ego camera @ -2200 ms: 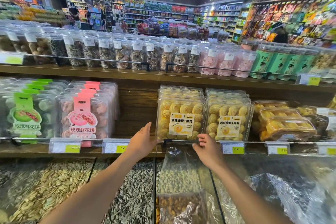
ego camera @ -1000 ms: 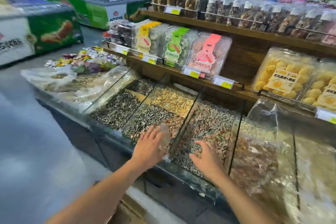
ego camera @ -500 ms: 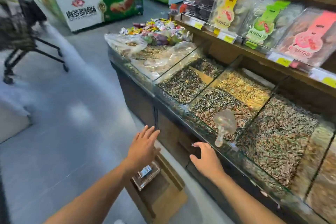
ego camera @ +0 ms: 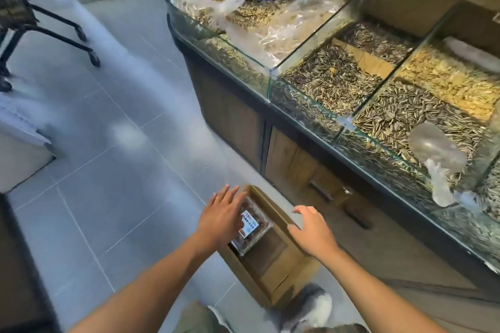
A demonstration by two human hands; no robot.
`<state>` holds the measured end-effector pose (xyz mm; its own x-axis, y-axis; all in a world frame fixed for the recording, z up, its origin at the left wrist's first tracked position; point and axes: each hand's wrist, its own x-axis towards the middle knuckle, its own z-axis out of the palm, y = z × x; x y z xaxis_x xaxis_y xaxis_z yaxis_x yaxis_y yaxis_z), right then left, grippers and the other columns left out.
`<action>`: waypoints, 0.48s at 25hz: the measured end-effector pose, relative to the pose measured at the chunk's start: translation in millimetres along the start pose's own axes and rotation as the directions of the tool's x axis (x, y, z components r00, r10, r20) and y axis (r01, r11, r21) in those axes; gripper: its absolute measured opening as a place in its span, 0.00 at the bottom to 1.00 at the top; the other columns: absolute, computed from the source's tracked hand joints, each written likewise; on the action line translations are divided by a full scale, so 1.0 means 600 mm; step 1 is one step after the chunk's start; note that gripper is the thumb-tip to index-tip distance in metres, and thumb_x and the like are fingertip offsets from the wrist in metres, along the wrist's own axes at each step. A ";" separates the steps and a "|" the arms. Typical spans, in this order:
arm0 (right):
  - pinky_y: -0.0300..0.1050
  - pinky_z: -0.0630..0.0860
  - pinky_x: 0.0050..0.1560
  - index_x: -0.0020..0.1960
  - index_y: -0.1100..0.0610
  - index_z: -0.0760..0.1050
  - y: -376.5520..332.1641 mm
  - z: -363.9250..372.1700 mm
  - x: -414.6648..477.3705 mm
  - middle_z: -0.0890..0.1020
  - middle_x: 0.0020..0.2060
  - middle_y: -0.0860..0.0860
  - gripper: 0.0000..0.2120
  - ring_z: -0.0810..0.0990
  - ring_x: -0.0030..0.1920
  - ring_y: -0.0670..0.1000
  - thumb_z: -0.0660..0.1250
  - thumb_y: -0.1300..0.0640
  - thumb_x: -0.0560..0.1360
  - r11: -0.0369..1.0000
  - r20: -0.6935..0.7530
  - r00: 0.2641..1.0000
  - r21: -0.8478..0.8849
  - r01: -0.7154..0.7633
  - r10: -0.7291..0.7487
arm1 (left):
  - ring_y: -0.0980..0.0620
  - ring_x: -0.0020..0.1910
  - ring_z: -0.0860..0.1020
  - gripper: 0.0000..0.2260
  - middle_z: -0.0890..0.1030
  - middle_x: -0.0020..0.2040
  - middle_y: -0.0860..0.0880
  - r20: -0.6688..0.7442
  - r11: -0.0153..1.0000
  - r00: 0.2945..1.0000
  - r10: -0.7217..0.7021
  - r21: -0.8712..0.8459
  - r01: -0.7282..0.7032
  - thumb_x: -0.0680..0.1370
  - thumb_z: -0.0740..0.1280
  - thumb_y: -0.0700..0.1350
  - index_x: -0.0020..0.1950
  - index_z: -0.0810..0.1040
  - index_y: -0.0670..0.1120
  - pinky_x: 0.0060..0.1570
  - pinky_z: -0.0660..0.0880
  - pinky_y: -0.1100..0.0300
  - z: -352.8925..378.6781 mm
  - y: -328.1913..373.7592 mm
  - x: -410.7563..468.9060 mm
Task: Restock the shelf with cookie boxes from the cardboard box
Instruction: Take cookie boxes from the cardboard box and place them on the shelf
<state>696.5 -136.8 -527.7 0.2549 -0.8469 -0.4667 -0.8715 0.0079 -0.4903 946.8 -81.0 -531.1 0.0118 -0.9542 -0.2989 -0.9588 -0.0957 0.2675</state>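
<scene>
Cookie box (ego camera: 253, 227), clear plastic with a white label, lies in our cardboard box (ego camera: 273, 262); our left hand (ego camera: 221, 217) and right hand (ego camera: 311, 232) hover open-fingered, gripping nothing.

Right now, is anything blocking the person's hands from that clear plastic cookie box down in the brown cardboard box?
Nothing visible does. The cardboard box is open-topped, the clear plastic cookie box lies uncovered, the left hand partly over it, the right hand beside.

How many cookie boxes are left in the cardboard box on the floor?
1 visible: a clear cookie box at the far end of the cardboard box, partly under the left hand. The near end looks bare; the hand might hide others.
</scene>
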 end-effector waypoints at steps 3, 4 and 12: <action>0.47 0.75 0.59 0.69 0.49 0.72 0.052 0.102 0.083 0.75 0.66 0.48 0.20 0.76 0.64 0.51 0.68 0.48 0.79 1.000 0.039 0.999 0.013 -0.013 0.013 | 0.44 0.85 0.49 0.32 0.54 0.85 0.50 0.037 1.000 0.999 -0.018 -0.004 0.018 0.83 0.65 0.56 0.84 0.54 0.56 0.81 0.52 0.45 0.114 -0.049 0.050; 0.47 0.75 0.58 0.69 0.49 0.72 0.075 0.142 0.112 0.75 0.65 0.48 0.20 0.76 0.64 0.52 0.68 0.48 0.79 1.000 0.059 0.998 0.004 -0.020 0.020 | 0.44 0.85 0.48 0.32 0.54 0.85 0.50 0.040 1.000 0.999 -0.014 0.008 0.014 0.83 0.64 0.57 0.84 0.54 0.56 0.81 0.52 0.45 0.157 -0.067 0.068; 0.41 0.73 0.52 0.65 0.53 0.77 0.275 0.476 0.311 0.82 0.59 0.50 0.17 0.80 0.60 0.53 0.69 0.52 0.77 0.985 0.139 0.979 0.072 -0.159 0.148 | 0.43 0.83 0.56 0.32 0.59 0.84 0.47 0.042 0.998 0.999 0.008 0.066 -0.011 0.81 0.66 0.54 0.83 0.59 0.53 0.79 0.60 0.46 0.525 -0.196 0.235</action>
<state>719.9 -141.7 -905.6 0.1793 -0.7541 -0.6318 -0.8683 0.1806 -0.4620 971.8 -114.9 -893.0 -0.0080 -0.9423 -0.3347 -0.9754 -0.0663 0.2100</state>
